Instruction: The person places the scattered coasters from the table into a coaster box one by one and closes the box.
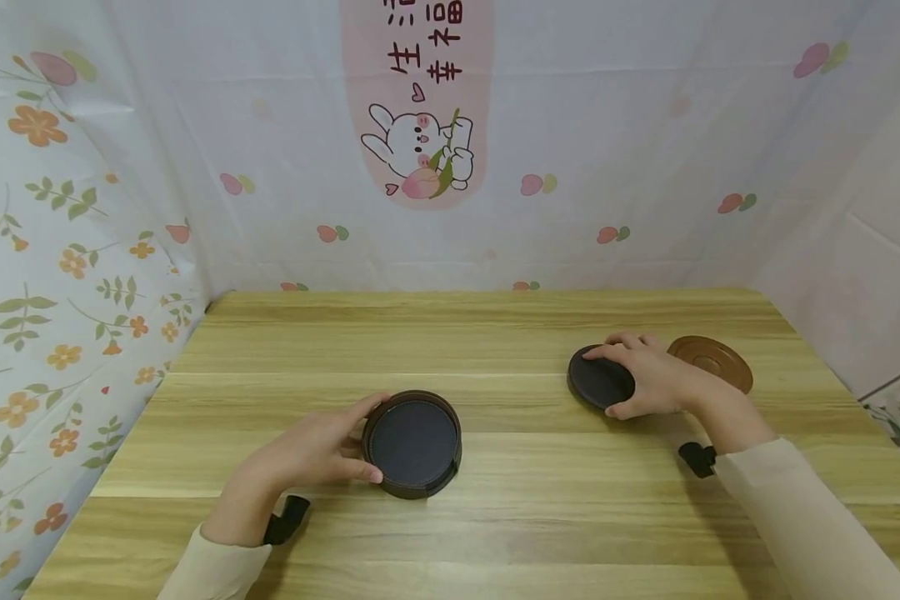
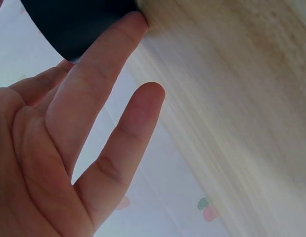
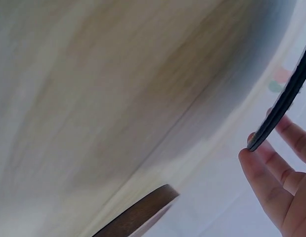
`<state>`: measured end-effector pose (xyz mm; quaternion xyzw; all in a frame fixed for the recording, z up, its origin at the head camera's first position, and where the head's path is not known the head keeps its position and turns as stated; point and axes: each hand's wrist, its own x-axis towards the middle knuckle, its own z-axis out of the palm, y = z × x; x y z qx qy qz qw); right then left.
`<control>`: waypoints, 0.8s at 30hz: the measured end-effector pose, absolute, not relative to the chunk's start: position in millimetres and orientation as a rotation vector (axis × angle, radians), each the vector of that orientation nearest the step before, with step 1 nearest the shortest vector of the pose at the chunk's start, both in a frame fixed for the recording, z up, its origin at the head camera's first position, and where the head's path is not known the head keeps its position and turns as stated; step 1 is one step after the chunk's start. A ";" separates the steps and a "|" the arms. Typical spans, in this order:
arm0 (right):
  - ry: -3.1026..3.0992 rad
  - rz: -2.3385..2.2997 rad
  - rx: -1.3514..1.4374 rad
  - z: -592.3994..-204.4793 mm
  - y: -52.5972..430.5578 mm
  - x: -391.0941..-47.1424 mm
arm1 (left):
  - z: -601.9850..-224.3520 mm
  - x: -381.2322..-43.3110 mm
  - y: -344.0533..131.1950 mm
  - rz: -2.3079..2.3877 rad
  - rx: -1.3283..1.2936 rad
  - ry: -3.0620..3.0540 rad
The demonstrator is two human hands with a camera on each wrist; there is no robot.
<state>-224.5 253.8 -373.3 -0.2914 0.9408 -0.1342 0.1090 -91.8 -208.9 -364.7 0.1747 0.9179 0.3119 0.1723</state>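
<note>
A round dark leather coaster holder (image 1: pixel 414 444) with dark coasters inside stands on the wooden table (image 1: pixel 495 517) at centre left. My left hand (image 1: pixel 322 450) grips its left rim between thumb and fingers; a fingertip (image 2: pixel 135 22) touches the dark holder (image 2: pixel 73 24). My right hand (image 1: pixel 648 375) holds a dark round coaster (image 1: pixel 598 379), tilted up off the table at the right. The right wrist view shows the coaster's thin edge (image 3: pixel 284 101) between my fingers (image 3: pixel 264 177).
A brown round coaster (image 1: pixel 712 361) lies flat just right of my right hand, its edge (image 3: pixel 138 212) also in the right wrist view. Floral and cartoon-print sheets wall the table on the left, back and right.
</note>
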 end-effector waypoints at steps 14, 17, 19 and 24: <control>2.778 -0.394 -0.972 -369.9 231.0 -211.2 | -365.8 -92.8 -209.4 0.876 0.515 2.617; 2.781 -0.387 -0.988 -371.5 226.6 -209.8 | -366.0 -92.7 -209.3 0.874 0.519 2.617; 2.779 -0.385 -0.987 -372.1 223.4 -208.7 | -365.9 -92.8 -209.2 0.874 0.523 2.616; 2.758 -0.391 -0.980 -372.3 213.8 -206.8 | -365.8 -93.3 -209.1 0.882 0.520 2.604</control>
